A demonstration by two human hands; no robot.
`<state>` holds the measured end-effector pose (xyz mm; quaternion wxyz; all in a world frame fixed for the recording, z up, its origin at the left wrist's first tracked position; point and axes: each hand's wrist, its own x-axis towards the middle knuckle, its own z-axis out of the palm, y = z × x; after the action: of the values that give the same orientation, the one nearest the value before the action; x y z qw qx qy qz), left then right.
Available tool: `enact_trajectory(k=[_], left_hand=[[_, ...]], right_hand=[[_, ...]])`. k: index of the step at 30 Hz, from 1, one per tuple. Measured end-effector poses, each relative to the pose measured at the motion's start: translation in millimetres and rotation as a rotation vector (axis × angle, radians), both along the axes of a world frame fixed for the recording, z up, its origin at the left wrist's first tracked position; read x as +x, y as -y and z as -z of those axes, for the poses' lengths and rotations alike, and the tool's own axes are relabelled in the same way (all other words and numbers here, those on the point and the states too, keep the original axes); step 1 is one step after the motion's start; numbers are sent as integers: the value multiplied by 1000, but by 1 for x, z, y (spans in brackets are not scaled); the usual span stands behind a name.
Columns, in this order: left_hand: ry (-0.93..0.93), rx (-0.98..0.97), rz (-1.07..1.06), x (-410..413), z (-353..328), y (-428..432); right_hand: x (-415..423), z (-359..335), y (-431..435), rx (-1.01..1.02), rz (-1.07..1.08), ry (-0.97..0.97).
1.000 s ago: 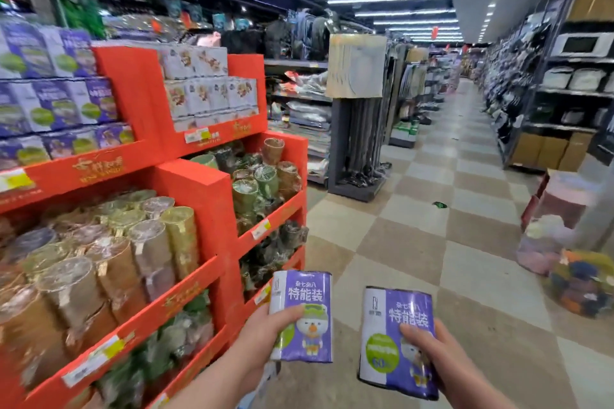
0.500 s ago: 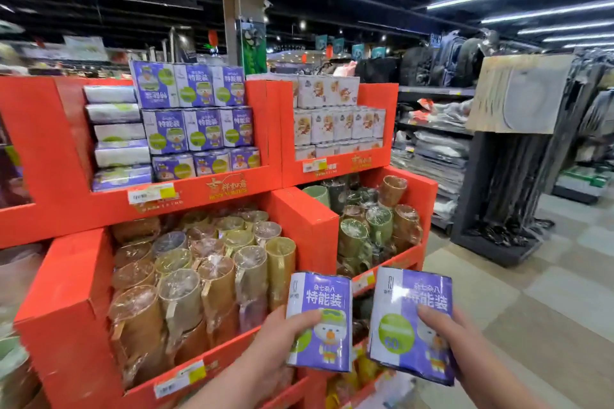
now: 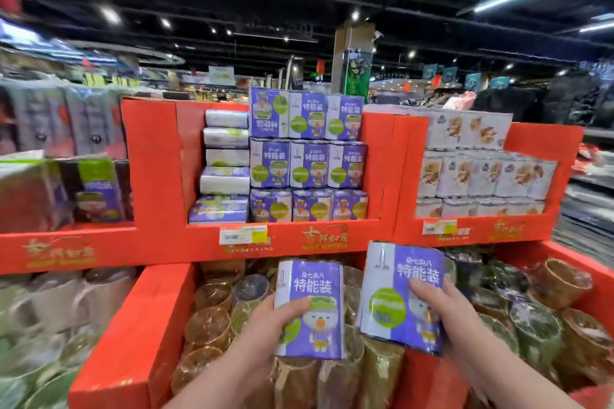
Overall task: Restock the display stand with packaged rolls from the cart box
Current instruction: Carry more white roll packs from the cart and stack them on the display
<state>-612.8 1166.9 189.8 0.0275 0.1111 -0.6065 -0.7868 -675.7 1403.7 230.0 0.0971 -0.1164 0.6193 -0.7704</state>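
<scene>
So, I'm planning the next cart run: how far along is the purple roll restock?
Done: purple packs stand three rows high in the red display stand. In hand: left hand grips the left pack, right hand the right pack. Left: shelving both; cart box not in view.

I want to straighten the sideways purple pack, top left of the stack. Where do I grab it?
Probably take the sideways pack from above and the left: its top is free and its left side is partly clear above the white packs, while its right side touches the neighbouring pack.
</scene>
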Motion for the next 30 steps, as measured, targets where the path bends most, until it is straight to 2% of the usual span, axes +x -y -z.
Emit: enact_trajectory(k=[6, 14, 21, 25, 30], left_hand=[[-41, 39, -177, -24, -15, 40], [-147, -18, -401, -34, -47, 78], [-237, -5, -578, -31, -59, 89], [-255, -14, -611, -31, -56, 94], [-251, -12, -571, -41, -59, 109]], right_hand=[[-73, -20, 59, 29, -104, -58], [-160, -58, 143, 51, -293, -208], [-207, -71, 194, 174, -357, -309], [-217, -65, 209, 290, -390, -385], [-211, -53, 217, 294, -401, -357]])
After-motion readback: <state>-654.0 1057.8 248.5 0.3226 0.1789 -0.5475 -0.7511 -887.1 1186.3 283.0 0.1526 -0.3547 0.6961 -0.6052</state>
